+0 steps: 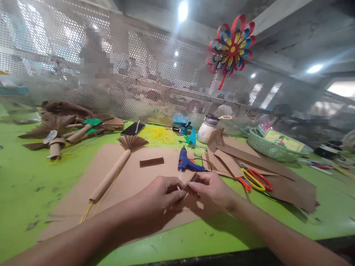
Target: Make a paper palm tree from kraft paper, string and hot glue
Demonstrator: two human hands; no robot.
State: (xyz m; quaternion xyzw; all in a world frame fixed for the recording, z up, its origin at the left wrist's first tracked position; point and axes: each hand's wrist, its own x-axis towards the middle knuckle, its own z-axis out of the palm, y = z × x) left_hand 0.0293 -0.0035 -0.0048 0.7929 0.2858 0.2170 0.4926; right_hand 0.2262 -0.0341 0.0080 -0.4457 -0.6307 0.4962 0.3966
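Observation:
Between my left hand [166,194] and my right hand [213,188] is a small pleated strip of brown paper [191,181], pinched at both ends and tilted up to the right. Just beyond the hands, a blue hot glue gun [185,160] rests on a large brown paper sheet [108,162]. Another pleated brown paper strip [151,162] lies flat on that sheet. Left of it is a rolled brown paper tube [111,175] with a fanned paper top and yellow strings at its lower end.
Scissors with yellow and red handles [256,180] lie on brown paper pieces [291,188] at right. Farther back are a green basket [273,147], a white jar [207,129], yellow shreds [158,135] and a phone [133,129]. More paper fan pieces [63,129] sit at left.

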